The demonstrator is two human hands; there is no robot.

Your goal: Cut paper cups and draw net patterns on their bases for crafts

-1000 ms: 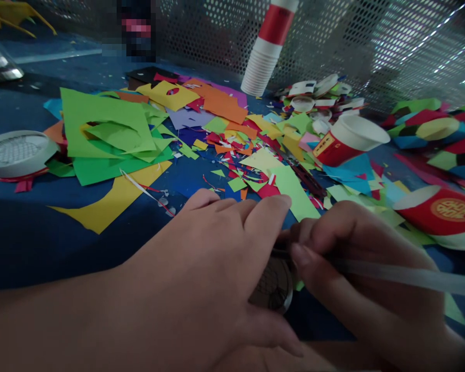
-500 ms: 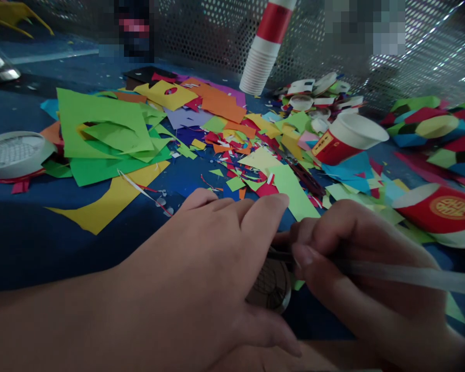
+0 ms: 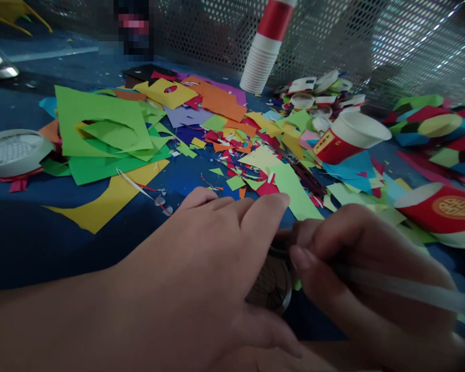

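Note:
My left hand (image 3: 213, 248) lies back-up over a round cut-down paper cup bottom (image 3: 273, 281), its thumb and fingers around it. Most of that piece is hidden under the hand; dark drawn lines in a grid show on its visible face. In my right hand (image 3: 356, 268) is a pen (image 3: 403, 287) with a pale translucent barrel, pinched between thumb and fingers. The pen's front end is at the upper right edge of the cup bottom, and its tip is hard to make out. Light green paper (image 3: 294, 191) lies just beyond both hands.
Coloured paper sheets (image 3: 101, 108) and scraps cover the blue table (image 3: 31, 222). Another drawn cup bottom (image 3: 15, 150) sits at left. Red-and-white paper cups (image 3: 445, 212) lie at right, a cup stack (image 3: 261, 57) stands behind, and scissors (image 3: 304, 173) rest among the scraps.
My right hand has shifted slightly, and the rear end of the pen has dipped lower. My left hand and the cup bottom look unmoved.

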